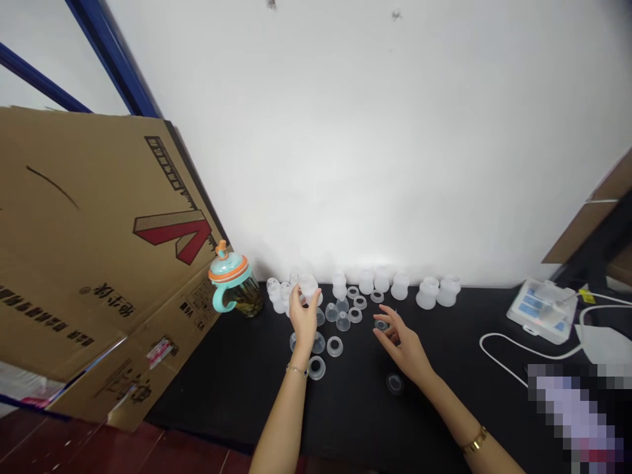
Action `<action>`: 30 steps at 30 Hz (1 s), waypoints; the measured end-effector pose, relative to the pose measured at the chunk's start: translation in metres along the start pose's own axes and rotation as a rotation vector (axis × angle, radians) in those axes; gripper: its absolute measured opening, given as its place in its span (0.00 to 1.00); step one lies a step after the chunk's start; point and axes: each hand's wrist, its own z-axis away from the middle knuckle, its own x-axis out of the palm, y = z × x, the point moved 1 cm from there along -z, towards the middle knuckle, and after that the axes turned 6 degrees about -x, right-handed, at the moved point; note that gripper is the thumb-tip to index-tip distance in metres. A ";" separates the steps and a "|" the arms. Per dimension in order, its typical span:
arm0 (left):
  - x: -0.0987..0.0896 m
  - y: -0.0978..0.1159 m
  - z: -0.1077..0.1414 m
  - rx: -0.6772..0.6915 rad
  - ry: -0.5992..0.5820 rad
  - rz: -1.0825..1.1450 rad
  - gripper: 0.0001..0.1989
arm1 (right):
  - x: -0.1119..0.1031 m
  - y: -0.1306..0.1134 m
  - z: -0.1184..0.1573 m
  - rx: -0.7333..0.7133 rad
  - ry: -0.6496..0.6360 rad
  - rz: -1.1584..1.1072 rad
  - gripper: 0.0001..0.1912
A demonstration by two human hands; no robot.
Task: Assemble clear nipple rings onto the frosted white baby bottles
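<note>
My left hand point(303, 315) reaches to the back left of the black table, its thumb and fingers around a white bottle point(308, 286). Fingers curled, my right hand point(399, 337) is at a small clear disc point(381, 324), right of the loose parts. Below it a clear round piece point(395, 384) lies flat. Between the hands are clear domed nipples point(343, 320) and white rings point(334, 346), with another ring point(316, 368) beside my left wrist. White bottles point(427, 293) stand in a row along the wall.
A lidded teal and orange cup point(236, 283) stands at the left beside a large cardboard sheet point(99, 250). On the right are a clear plastic case point(542, 311), a white cable point(503, 336) and a blurred-out purple item point(575, 415). The white wall point(370, 145) closes off the back.
</note>
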 end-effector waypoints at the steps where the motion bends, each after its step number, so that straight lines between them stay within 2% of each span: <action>1: -0.002 -0.001 -0.002 0.029 0.028 -0.008 0.24 | 0.000 0.000 0.000 -0.002 -0.001 0.007 0.26; 5: -0.016 -0.002 -0.008 0.166 0.189 -0.041 0.22 | 0.001 0.002 0.000 -0.018 -0.014 0.028 0.25; 8: -0.033 -0.005 -0.014 0.222 0.408 -0.099 0.19 | 0.002 0.004 0.000 -0.031 -0.018 0.039 0.25; 12: -0.054 -0.010 -0.029 0.209 0.550 -0.082 0.17 | 0.003 0.005 0.001 -0.036 -0.024 0.045 0.24; 15: -0.066 -0.014 -0.040 0.166 0.603 -0.126 0.22 | 0.003 0.005 0.002 -0.045 -0.029 0.065 0.24; 19: -0.078 -0.023 -0.049 0.048 0.578 -0.212 0.22 | 0.004 0.005 0.002 -0.062 -0.026 0.088 0.23; 30: -0.090 -0.034 -0.057 -0.230 0.274 -0.504 0.21 | 0.006 0.019 -0.002 -0.032 -0.002 0.092 0.20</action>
